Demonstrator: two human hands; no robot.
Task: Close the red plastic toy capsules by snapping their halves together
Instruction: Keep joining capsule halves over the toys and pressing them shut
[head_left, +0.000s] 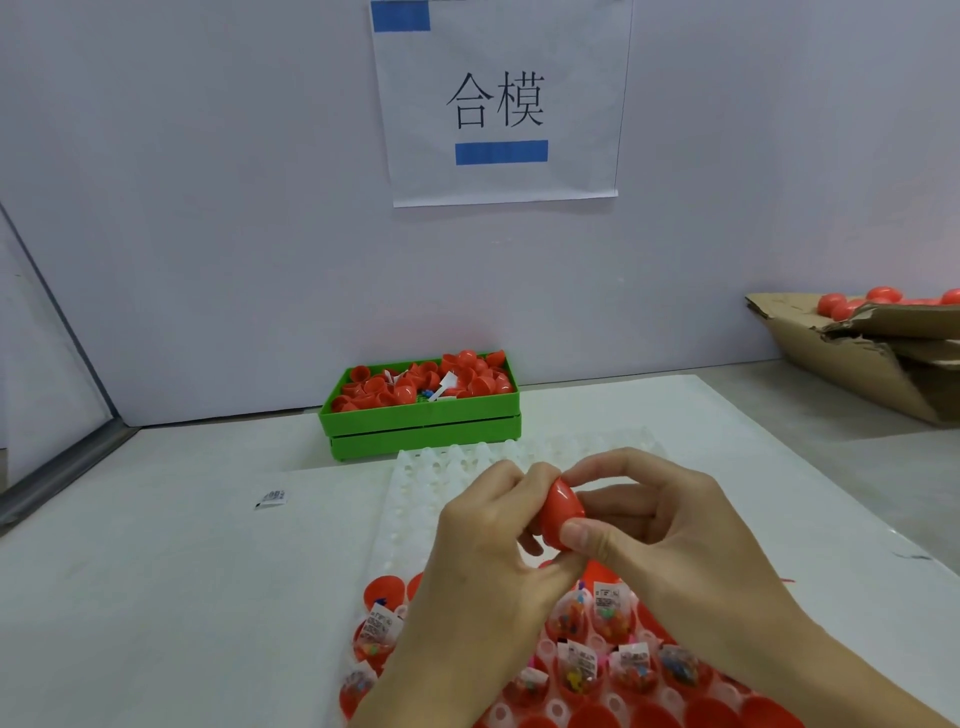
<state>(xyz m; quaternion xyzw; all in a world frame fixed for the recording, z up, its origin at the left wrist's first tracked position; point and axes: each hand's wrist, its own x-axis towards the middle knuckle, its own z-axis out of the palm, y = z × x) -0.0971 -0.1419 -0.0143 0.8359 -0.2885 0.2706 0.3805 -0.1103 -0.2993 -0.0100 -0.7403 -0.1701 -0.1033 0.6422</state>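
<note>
Head view: my left hand and right hand both grip red capsule; line up rims, squeeze evenly.

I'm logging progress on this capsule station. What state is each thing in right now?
Red capsule: held between both hands, halves together.
Left hand: grips the capsule.
Right hand: pinches the capsule.
White tray: far rows unfilled, near rows hold open halves.
Open capsule halves: filled with bagged toys, uncapped.
Green bin: full of loose red halves.
Cardboard box: open, holds closed red capsules.
</note>
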